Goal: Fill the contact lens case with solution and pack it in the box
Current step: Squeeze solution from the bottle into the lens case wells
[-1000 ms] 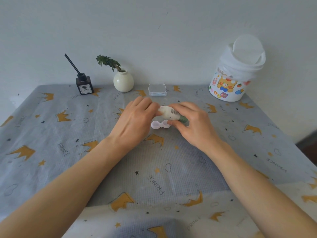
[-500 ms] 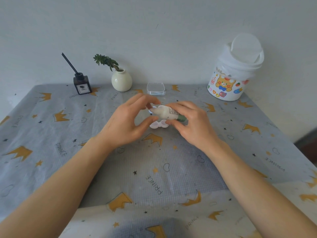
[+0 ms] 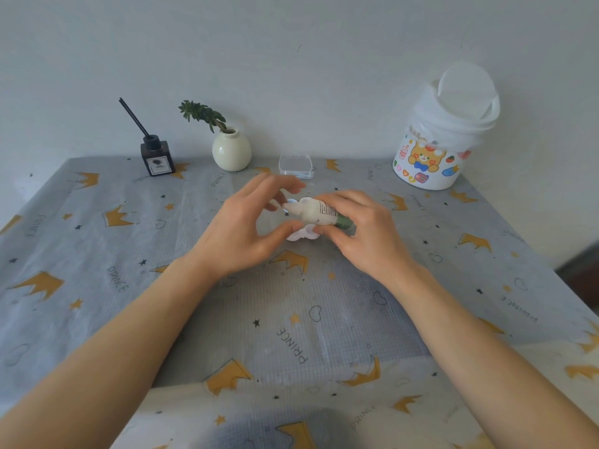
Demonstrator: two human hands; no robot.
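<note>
My right hand (image 3: 366, 234) grips a small white solution bottle (image 3: 319, 213) with a green base. The bottle lies sideways, its bare nozzle pointing left. My left hand (image 3: 240, 234) curves around the nozzle, thumb below and fingers above. A small pale bottle cap (image 3: 289, 202) sits at its curled fingertips. Under the bottle, a white contact lens case (image 3: 303, 235) lies on the cloth, partly hidden by my hands. The clear plastic box (image 3: 295, 166) stands behind, near the wall.
At the back stand a dark reed diffuser (image 3: 157, 158), a cream vase with a green sprig (image 3: 231, 151) and a white tub with a bear sticker (image 3: 431, 157). A grey crown-print cloth (image 3: 291, 319) covers the table.
My left hand came off the bottle's tip and drew back to the left, leaving the nozzle bare. My right hand kept hold of the bottle.
</note>
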